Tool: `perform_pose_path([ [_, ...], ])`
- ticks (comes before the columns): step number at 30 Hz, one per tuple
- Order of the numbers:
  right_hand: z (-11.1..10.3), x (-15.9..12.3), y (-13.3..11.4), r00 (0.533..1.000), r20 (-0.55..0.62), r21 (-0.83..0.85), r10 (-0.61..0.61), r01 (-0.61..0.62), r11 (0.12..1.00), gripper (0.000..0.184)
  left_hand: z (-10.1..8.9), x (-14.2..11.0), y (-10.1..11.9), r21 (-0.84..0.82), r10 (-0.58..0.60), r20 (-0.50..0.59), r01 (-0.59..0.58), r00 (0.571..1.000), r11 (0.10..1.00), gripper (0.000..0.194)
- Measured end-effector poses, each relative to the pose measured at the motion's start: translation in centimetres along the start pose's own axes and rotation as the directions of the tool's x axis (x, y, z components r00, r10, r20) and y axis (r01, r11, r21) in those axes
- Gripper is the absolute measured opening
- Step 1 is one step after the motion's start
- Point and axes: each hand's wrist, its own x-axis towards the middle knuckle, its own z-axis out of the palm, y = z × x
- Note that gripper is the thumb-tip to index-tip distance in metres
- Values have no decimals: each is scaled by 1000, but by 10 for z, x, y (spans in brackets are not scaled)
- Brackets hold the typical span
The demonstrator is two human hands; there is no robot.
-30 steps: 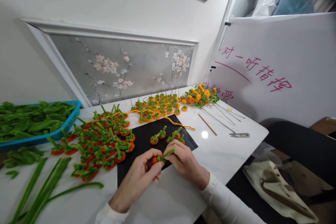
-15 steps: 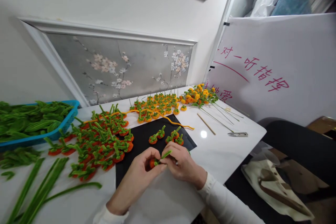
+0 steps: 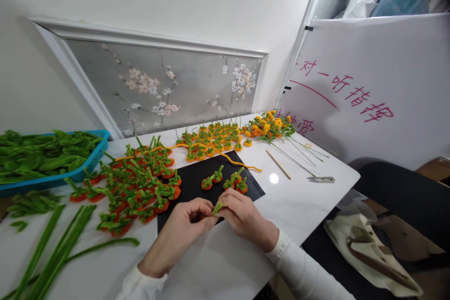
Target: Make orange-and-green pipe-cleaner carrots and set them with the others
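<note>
My left hand [image 3: 188,227] and my right hand [image 3: 242,215] meet above the near edge of a black mat [image 3: 190,176]. Between their fingertips is a small pipe-cleaner persimmon, of which only the green stem [image 3: 218,208] shows clearly; its orange body is hidden behind the left fingers. The left thumb and forefinger pinch it from the left, while the right fingers close on its green top. Just beyond, several finished-looking orange persimmons with green stems [image 3: 236,181] sit on the mat. A large cluster of similar orange persimmons [image 3: 140,187] lies beside my left hand.
A blue basket [image 3: 100,150] of green fuzzy pieces stands at the left, with long green pipe cleaners [image 3: 56,253] before it. Yellow persimmons [image 3: 218,138] and a wired bunch [image 3: 269,124] fill the back. A thin stick [image 3: 278,164] and thread snips [image 3: 320,179] lie at right.
My fingers have closed further round the persimmon, covering its orange body that showed before. Its green stem now tilts lower and shows shorter. The whole view has shifted slightly.
</note>
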Motion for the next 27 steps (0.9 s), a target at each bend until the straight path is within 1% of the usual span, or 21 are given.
perform_pose_path([
  [2,0,0,0,1000,2,45,21,-21,999,15,0,0,3,-11,5,7,-5,1000,1000,16],
  [5,1,1,0,999,-3,85,45,-44,995,13,0,-2,6,-39,-31,39,33,999,999,17],
  [7,0,1,-1,996,6,103,84,-84,991,11,-1,-2,7,-49,-56,63,59,996,997,17],
  [10,-5,4,-2,982,89,158,165,-178,971,9,0,-3,8,-72,-99,105,107,989,992,17],
  [13,-10,6,-3,962,204,245,183,-231,942,20,3,-4,8,-137,-143,173,167,975,976,17],
  [15,-11,7,-2,957,232,322,174,-244,915,29,5,-5,7,-168,-157,208,193,965,967,21],
  [16,-10,7,-1,959,224,355,174,-246,902,32,6,-4,6,-171,-164,217,203,962,964,22],
  [18,-7,6,0,967,172,372,188,-241,896,35,7,-3,3,-154,-180,218,216,959,964,23],
  [21,-3,5,-1,976,112,310,188,-214,926,35,7,0,-2,-96,-191,181,211,965,973,24],
  [24,-5,7,-1,977,147,277,154,-190,942,33,5,2,-4,-46,-194,141,202,971,978,25],
  [27,-12,9,1,974,172,277,148,-192,941,26,2,3,-3,-8,-189,145,192,971,981,23],
])
